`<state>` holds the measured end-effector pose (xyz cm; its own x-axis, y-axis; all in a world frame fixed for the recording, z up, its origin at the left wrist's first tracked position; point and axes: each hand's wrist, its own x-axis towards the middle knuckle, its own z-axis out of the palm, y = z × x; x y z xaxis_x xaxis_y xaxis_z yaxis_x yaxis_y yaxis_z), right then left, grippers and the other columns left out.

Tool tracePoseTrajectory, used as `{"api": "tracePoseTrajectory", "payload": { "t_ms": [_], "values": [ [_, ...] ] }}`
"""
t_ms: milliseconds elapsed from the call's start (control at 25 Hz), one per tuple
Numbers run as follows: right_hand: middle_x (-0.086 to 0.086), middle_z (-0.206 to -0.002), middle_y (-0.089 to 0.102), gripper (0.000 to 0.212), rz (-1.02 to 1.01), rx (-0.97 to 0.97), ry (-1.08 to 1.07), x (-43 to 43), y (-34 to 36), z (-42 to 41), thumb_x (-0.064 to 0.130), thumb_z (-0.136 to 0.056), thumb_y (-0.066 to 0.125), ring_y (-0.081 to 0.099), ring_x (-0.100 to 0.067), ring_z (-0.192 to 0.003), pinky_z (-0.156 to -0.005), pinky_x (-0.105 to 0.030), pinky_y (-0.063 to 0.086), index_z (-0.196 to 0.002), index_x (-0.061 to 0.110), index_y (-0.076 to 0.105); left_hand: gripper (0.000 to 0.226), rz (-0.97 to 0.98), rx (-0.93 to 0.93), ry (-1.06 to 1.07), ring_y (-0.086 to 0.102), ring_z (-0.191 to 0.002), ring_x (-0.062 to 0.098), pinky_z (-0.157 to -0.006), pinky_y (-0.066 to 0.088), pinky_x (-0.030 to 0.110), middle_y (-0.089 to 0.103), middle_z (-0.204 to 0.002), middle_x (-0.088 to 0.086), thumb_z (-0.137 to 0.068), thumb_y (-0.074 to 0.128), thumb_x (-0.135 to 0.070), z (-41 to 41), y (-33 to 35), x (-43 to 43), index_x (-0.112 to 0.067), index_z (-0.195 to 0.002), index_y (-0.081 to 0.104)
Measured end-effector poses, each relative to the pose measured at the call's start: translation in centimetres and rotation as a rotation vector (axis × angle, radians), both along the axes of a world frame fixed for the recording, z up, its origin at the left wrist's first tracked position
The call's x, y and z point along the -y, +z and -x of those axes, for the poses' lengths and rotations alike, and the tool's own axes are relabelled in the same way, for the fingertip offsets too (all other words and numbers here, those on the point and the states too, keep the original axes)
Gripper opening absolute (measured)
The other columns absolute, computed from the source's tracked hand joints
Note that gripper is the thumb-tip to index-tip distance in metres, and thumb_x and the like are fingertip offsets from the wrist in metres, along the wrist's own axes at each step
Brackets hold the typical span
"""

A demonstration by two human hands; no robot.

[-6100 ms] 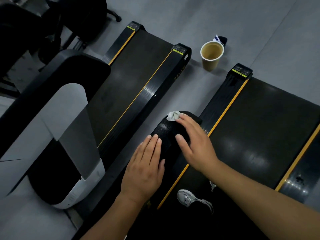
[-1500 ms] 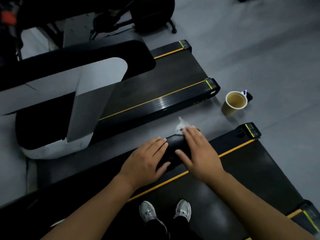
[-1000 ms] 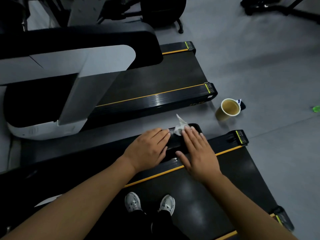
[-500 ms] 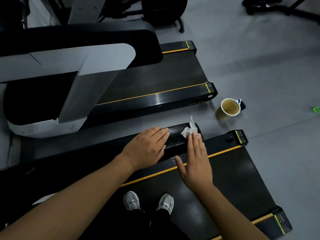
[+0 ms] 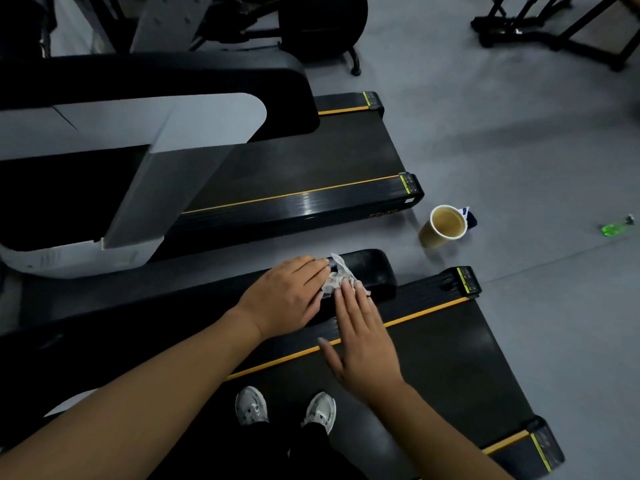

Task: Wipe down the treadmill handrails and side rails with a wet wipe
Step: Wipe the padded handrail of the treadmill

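A black padded handrail [image 5: 372, 270] of the treadmill I stand on runs from the left to the frame's middle. A crumpled white wet wipe [image 5: 337, 277] lies on top of it. My right hand [image 5: 360, 337] presses the wipe onto the rail with straight fingertips. My left hand [image 5: 289, 296] rests flat on the handrail just left of the wipe, fingertips touching it. Below the handrail runs the side rail with a yellow stripe [image 5: 426, 311], beside the dark belt [image 5: 446, 362].
A paper cup [image 5: 441, 226] stands on the grey floor past the handrail's end, a small dark packet behind it. A second treadmill [image 5: 294, 174] with a grey console lies to the left. A green object [image 5: 614, 228] sits at far right. My shoes [image 5: 285, 408] are on the belt.
My right hand has slid the wipe back along the handrail toward my left hand, until it meets the left fingertips. My left hand has stayed in place.
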<state>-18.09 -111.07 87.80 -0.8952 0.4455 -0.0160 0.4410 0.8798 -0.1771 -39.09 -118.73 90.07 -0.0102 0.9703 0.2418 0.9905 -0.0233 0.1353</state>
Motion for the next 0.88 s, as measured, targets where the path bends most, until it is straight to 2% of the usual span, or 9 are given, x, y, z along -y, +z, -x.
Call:
{"api": "tracePoseTrajectory", "payload": {
  "t_ms": [80,160,200,360,520,560,640,720,880],
  "values": [
    [-0.009,-0.173,0.002,0.081,0.014,0.005,-0.097,-1.8,0.2,-0.8,0.058,-0.105,0.038,-0.002,-0.022,-0.160,-0.127,-0.046,0.020,-0.164,0.010,0.010,0.048,-0.009,0.027,0.004,0.058,-0.127,0.027,-0.110,0.048,0.042,0.062,-0.139,0.014,-0.102,0.050,-0.033,0.1,0.0,0.2,-0.004,-0.139,0.060],
    [-0.008,-0.173,0.000,0.084,0.053,0.017,-0.229,-3.0,0.6,-1.4,0.059,-0.104,0.037,-0.003,-0.022,-0.159,-0.127,-0.047,0.021,-0.165,0.011,0.005,0.046,-0.022,0.040,0.011,0.059,-0.125,0.027,-0.109,0.049,0.041,0.064,-0.136,0.013,-0.100,0.054,-0.032,0.2,0.0,0.3,-0.004,-0.137,0.062],
    [-0.010,-0.173,-0.002,0.086,0.051,0.043,-0.217,-2.7,0.9,-1.1,0.062,-0.104,0.034,-0.005,-0.023,-0.159,-0.128,-0.046,0.018,-0.164,0.010,0.003,0.045,-0.030,0.045,0.016,0.060,-0.123,0.027,-0.108,0.050,0.042,0.065,-0.134,0.013,-0.099,0.056,-0.032,0.2,-0.1,0.3,-0.004,-0.135,0.064],
    [-0.011,-0.172,0.000,0.084,-0.032,0.080,0.082,0.6,0.5,0.2,0.063,-0.104,0.032,-0.005,-0.025,-0.159,-0.126,-0.044,0.010,-0.164,0.009,0.009,0.042,-0.046,0.093,0.037,0.061,-0.117,0.028,-0.103,0.051,0.043,0.067,-0.127,0.013,-0.097,0.059,-0.031,0.3,-0.1,0.3,-0.003,-0.128,0.067],
    [-0.007,-0.172,-0.002,0.081,0.020,0.063,-0.181,-2.4,1.2,-0.3,0.061,-0.104,0.030,-0.006,-0.021,-0.159,-0.129,-0.044,0.012,-0.165,0.012,0.005,0.044,-0.018,0.076,0.035,0.060,-0.120,0.027,-0.106,0.050,0.041,0.066,-0.131,0.011,-0.100,0.055,-0.033,1.4,0.3,2.1,-0.005,-0.132,0.064],
    [-0.007,-0.172,-0.003,0.082,0.043,0.074,-0.179,-2.5,1.5,0.2,0.063,-0.104,0.028,-0.009,-0.021,-0.159,-0.129,-0.044,0.009,-0.164,0.012,0.004,0.044,-0.004,0.072,0.036,0.060,-0.121,0.027,-0.106,0.050,0.041,0.065,-0.133,0.010,-0.101,0.054,-0.034,2.0,0.4,2.9,-0.005,-0.134,0.063],
    [-0.007,-0.172,-0.003,0.084,0.064,0.091,-0.035,-1.9,2.0,2.2,0.066,-0.104,0.025,-0.011,-0.021,-0.159,-0.129,-0.042,0.002,-0.164,0.011,0.006,0.045,0.005,0.075,0.053,0.059,-0.121,0.026,-0.106,0.050,0.042,0.064,-0.134,0.010,-0.103,0.053,-0.034,3.4,0.5,4.7,-0.006,-0.136,0.062],
    [-0.005,-0.172,0.003,0.081,0.063,0.092,0.067,-2.1,2.7,4.1,0.067,-0.103,0.020,-0.007,-0.019,-0.159,-0.129,-0.041,0.000,-0.165,0.015,0.010,0.045,-0.005,0.070,0.071,0.059,-0.121,0.027,-0.106,0.050,0.041,0.064,-0.135,0.011,-0.103,0.053,-0.033,4.3,0.5,6.2,-0.006,-0.137,0.062],
    [-0.007,-0.168,0.027,0.082,0.059,0.038,-0.082,-4.3,3.6,5.9,0.070,-0.101,0.015,0.015,-0.022,-0.158,-0.129,-0.041,0.007,-0.162,0.015,0.025,0.044,-0.014,0.032,0.069,0.060,-0.119,0.028,-0.109,0.047,0.040,0.064,-0.135,0.014,-0.102,0.055,-0.030,4.1,0.2,6.8,-0.003,-0.136,0.063]
  ]
}}
